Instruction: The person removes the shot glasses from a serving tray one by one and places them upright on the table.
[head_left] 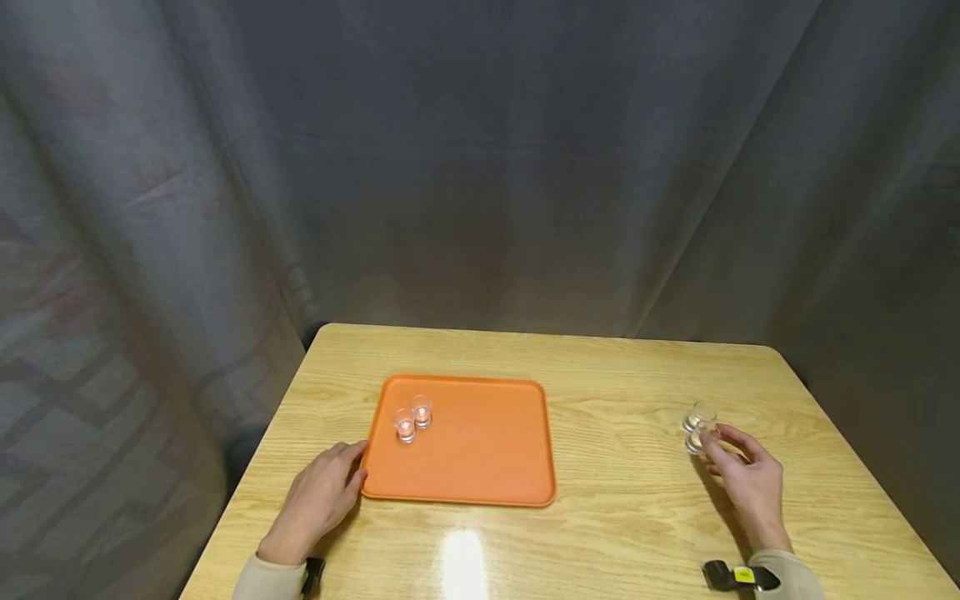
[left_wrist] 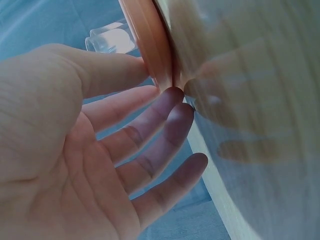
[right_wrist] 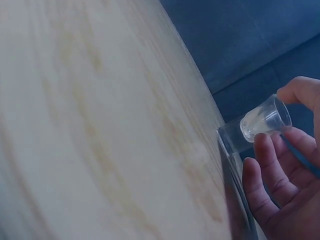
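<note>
R hand (head_left: pixel 750 483): thumb + fingertips pinch clear glass (right_wrist: pixel 266 119) near rim; glass at approx. 10 o'clock from mid-hand. Base on or just off tabletop (head_left: pixel 622 467), hard to tell (view small). 2nd glass (head_left: pixel 705 410) just beyond, approx. 12 o'clock of held one.

L hand (head_left: pixel 322 492): fingers loosely extended, thumb + index touching L edge of orange tray (head_left: pixel 480 458), no firm grip seen; tray approx. 2 o'clock from hand. Two more glasses (head_left: pixel 406 427) stand close together on tray, approx. 10 o'clock of its ctr.
</note>
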